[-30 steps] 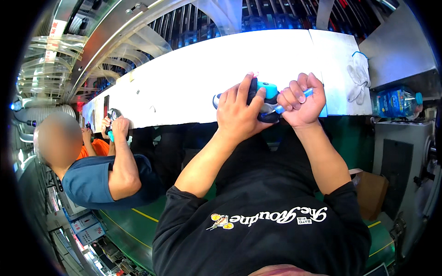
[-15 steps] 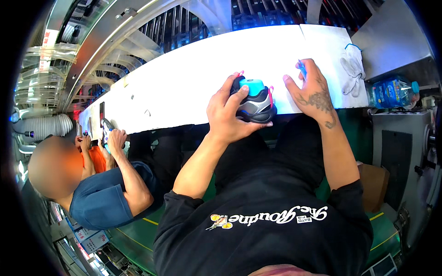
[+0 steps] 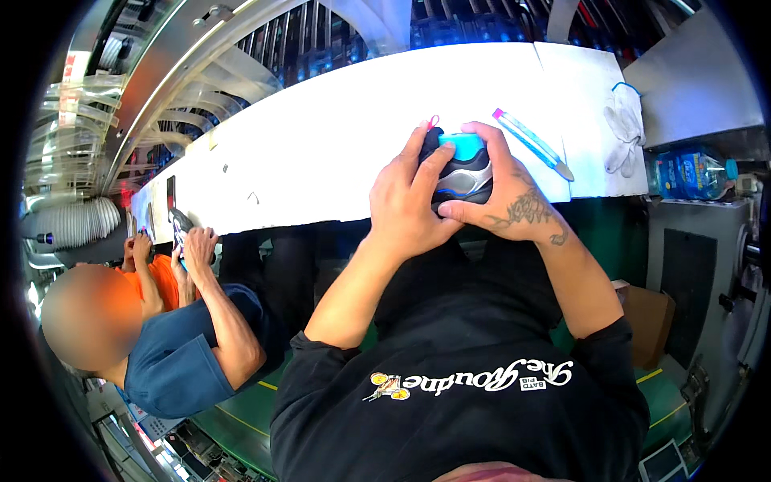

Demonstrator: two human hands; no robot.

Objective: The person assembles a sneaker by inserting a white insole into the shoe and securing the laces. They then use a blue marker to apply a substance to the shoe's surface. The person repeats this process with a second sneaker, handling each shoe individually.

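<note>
A black and silver sneaker [image 3: 466, 178] with a turquoise shoe last [image 3: 464, 145] in its opening is held over the near edge of the white worktable [image 3: 345, 145]. My left hand [image 3: 404, 197] is closed around its left side, fingers at the top by the last. On the other side my right hand [image 3: 514, 197] grips it, its thumb low on the shoe and its fingers over the upper edge. A slim blue pen-like tool [image 3: 533, 144] with a pink end and a grey tip lies on the table beyond my right hand. The sole is mostly hidden.
White gloves [image 3: 624, 128] lie at the table's right end, beside a blue-labelled clear bottle [image 3: 692, 173]. To my left a co-worker in a blue shirt [image 3: 181, 353] handles another shoe [image 3: 180, 225]. Metal rollers [image 3: 321, 48] run behind the table; a cardboard box [image 3: 647, 321] stands low at right.
My right hand has let go of the blue tool, which now lies on the table, and has moved left onto the sneaker. My left hand still holds the shoe, shifted slightly right.
</note>
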